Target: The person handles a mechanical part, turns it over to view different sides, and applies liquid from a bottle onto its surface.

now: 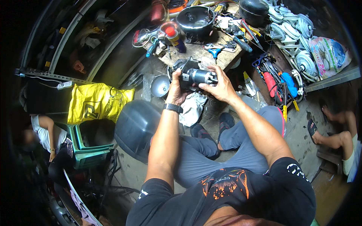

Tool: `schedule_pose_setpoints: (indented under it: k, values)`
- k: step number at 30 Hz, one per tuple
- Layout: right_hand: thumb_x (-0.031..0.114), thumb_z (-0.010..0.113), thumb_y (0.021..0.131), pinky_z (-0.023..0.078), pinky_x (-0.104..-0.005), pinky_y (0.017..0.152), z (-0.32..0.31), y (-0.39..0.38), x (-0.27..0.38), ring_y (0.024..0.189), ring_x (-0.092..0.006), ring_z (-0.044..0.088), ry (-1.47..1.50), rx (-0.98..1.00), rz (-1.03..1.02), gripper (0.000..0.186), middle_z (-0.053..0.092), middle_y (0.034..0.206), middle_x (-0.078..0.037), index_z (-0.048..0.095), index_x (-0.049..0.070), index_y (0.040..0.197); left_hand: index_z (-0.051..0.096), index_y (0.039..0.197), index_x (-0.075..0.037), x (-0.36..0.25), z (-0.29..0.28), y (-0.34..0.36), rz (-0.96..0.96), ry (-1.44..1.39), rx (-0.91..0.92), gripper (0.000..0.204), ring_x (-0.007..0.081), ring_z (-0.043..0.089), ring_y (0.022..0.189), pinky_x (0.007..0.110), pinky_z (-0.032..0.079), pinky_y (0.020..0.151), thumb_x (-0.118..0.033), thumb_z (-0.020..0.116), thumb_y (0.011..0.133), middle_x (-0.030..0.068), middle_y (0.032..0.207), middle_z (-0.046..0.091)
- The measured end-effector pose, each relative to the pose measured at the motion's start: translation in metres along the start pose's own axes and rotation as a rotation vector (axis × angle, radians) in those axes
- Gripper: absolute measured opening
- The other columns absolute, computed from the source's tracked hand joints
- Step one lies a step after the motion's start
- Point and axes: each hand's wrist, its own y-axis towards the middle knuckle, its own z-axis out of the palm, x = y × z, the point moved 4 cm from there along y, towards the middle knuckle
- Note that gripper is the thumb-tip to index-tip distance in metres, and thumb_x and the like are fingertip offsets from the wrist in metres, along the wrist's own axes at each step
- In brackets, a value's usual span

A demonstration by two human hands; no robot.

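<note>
Left hand (175,88) grips the dark end of a motor-like assembly (201,77); right hand (222,86) has its fingers about the silver cylindrical end. Assembly held up near the front edge of a wooden tabletop (230,56). On the tabletop: black pot (196,31), red-capped can (175,40), blue-handled tool (215,52). Pale cloth (193,108) below the hands. Left side: yellow bag (90,103), green plastic stool (90,156), seated person (47,133). Right side: red-handled tool (269,83) among others; another person's legs (335,140) at edge.

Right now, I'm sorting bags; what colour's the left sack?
The sack is yellow, printed black; head view.
</note>
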Motion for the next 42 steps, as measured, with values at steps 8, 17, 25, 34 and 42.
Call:
schedule_pose_setpoints:
  k: [8, 17, 25, 34, 42]
  values:
    - [0.014, 0.080, 0.081, 0.048, -0.0443, 0.109, -0.002, 0.058, 0.013, 0.128, -0.0391, 0.057, -0.015, 0.360, -0.199, 0.058, 0.059, 0.132, -0.018, 0.058, 0.013, 0.135, 0.050, 0.146, -0.013, 0.018, 0.015, -0.022, -0.068, -0.390, -0.068, 0.082, 0.0391, 0.054, 0.130, 0.065, 0.044, 0.109, -0.069, 0.061, 0.086, 0.0185, 0.145, 0.055]
    - [0.006, 0.081, 0.080, 0.049, -0.0441, 0.106, -0.009, 0.100, 0.010, 0.124, -0.0363, 0.058, -0.136, 0.582, -0.348, 0.059, 0.059, 0.128, -0.014, 0.057, 0.012, 0.134, 0.039, 0.153, -0.007, 0.009, 0.025, -0.012, -0.146, -0.296, -0.003, 0.083, 0.0410, 0.051, 0.138, 0.066, 0.044, 0.109, -0.068, 0.043, 0.097, 0.0202, 0.153, 0.047]
    - [0.006, 0.081, 0.077, 0.046, -0.0450, 0.110, -0.015, 0.087, 0.013, 0.129, -0.0362, 0.055, -0.074, 0.572, -0.374, 0.057, 0.061, 0.131, -0.014, 0.059, 0.008, 0.130, 0.032, 0.153, 0.003, 0.000, -0.005, -0.024, 0.401, 0.781, -0.402, 0.087, 0.0386, 0.054, 0.135, 0.049, 0.045, 0.111, -0.053, 0.067, 0.096, 0.0284, 0.150, 0.047]
    - [0.061, 0.073, 0.086, 0.053, -0.0480, 0.098, -0.016, 0.067, 0.003, 0.120, -0.0428, 0.063, -0.278, 0.258, -0.087, 0.079, 0.063, 0.130, -0.028, 0.059, -0.002, 0.132, 0.024, 0.158, 0.002, -0.014, 0.023, -0.037, 0.723, 1.477, -0.285, 0.105, 0.0453, 0.057, 0.126, 0.047, 0.047, 0.107, -0.029, 0.088, 0.080, 0.0329, 0.136, 0.055]
    - [0.043, 0.083, 0.082, 0.053, -0.0463, 0.099, -0.016, 0.078, -0.004, 0.126, -0.0396, 0.060, -0.223, 0.429, -0.099, 0.067, 0.060, 0.132, -0.025, 0.060, 0.010, 0.135, 0.030, 0.156, 0.006, -0.014, 0.023, -0.035, 0.605, 1.486, -0.309, 0.106, 0.0420, 0.057, 0.130, 0.045, 0.047, 0.109, -0.032, 0.090, 0.078, 0.0307, 0.140, 0.057]
